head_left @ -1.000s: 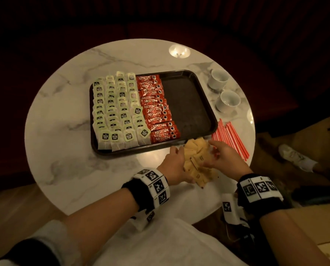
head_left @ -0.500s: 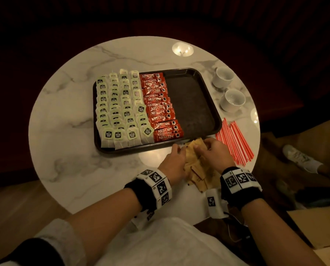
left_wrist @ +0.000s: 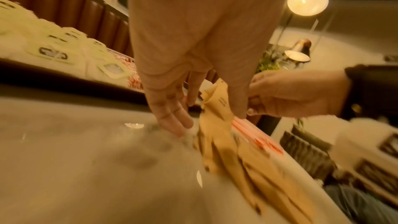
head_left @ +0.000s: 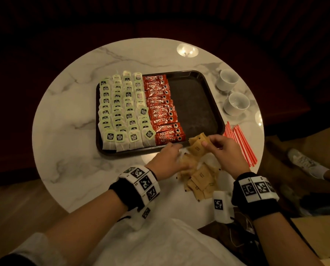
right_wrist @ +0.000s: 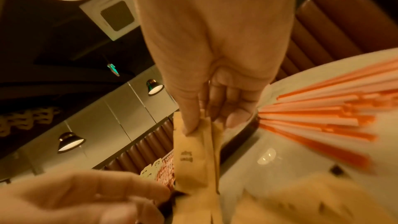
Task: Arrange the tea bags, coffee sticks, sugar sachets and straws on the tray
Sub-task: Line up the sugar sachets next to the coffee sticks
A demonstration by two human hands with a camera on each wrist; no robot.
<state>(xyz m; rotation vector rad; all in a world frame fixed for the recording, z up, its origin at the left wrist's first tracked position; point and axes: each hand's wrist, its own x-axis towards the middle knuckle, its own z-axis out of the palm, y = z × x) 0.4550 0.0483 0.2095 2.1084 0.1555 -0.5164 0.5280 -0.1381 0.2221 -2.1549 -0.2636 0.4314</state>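
The tray (head_left: 208,89) sits mid-counter with tea bags (head_left: 122,110) filling its left part in overlapping rows and coffee sticks (head_left: 163,110) stacked in a column just right of them, which leaves the right strip bare, presumably kept for what remains. The sugar sachets (head_left: 200,179) lie in a loose heap on the counter (head_left: 64,131) at the tray's near edge, within easy reach of both hands. The right hand (head_left: 223,152) pinches a few sachets between thumb and fingers, lifted over the tray's near rim, probably to square them before laying them down. The left hand (head_left: 168,158) rests on the heap; whether its grip holds any sachet cannot be told. The straws (head_left: 239,143) wait fanned on the counter, right of the tray, likely last.
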